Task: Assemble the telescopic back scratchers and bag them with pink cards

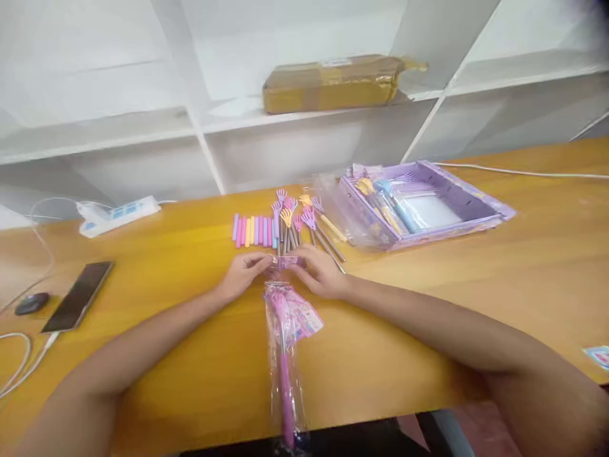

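Left hand (243, 274) and right hand (322, 271) pinching small purple card (288, 261); below, glossy clear bag (297, 387) around pink scratcher (287, 400).

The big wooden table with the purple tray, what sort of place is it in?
Probably a little work area: the wooden table stands by white shelves and holds a row of coloured tubes and a purple tray with wrapped things inside.

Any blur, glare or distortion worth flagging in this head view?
Head view: soft overall, so the small purple item between the left hand and right hand lacks readable detail; head view: bright glints streak the clear bag below them; head view: the upper right corner darkens, and the forearms look stretched toward the lower corners, probably wide-lens distortion.
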Demonstrator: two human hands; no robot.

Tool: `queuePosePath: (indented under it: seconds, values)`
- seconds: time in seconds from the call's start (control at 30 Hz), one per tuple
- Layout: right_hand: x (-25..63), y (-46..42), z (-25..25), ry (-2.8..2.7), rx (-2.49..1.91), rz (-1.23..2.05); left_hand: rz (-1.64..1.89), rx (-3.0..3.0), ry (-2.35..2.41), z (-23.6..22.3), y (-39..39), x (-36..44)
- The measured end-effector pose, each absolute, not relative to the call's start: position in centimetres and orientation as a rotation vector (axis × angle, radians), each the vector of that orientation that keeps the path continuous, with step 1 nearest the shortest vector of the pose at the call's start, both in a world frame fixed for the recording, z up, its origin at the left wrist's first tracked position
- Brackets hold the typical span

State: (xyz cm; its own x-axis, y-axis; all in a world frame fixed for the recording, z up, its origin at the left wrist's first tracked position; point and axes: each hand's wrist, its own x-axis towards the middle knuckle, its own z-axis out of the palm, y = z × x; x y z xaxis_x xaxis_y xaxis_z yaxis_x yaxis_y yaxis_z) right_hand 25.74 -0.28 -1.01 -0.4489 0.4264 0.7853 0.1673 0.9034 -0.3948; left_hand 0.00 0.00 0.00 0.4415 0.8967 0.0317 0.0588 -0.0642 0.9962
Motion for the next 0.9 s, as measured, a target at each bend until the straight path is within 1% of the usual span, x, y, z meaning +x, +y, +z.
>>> queuePosePath:
  seconds: [0.17, 0.27, 0.6, 0.67, 0.8, 0.9]
  values:
    - [25.45, 0.25, -0.72, -2.066, -0.55, 0.362, 0.95, 1.43, 0.895, -0.58, 0.37, 0.03]
    - [25.43, 0.3, -0.63, -2.09, -0.605, 0.367, 0.944, 1.401, 0.869, -0.45, 0.28, 0.14]
    - [25.26, 0.27, -1.06, -2.161, -0.596, 0.218, 0.974, 1.29, 0.857, -0.46, 0.24, 0.22]
    - [25.22, 0.24, -1.22, -2.163, -0.634, 0.256, 0.956, 1.277, 0.858, -0.36, 0.18, 0.25]
    - [25.05, 0.11, -1.4, -2.078, -0.688, 0.441, 0.938, 1.252, 0.86, 0.04, 0.0, 0.36]
    - [24.94, -0.07, -1.12, -2.072, -0.683, 0.458, 0.943, 1.23, 0.862, -0.04, -0.02, 0.35]
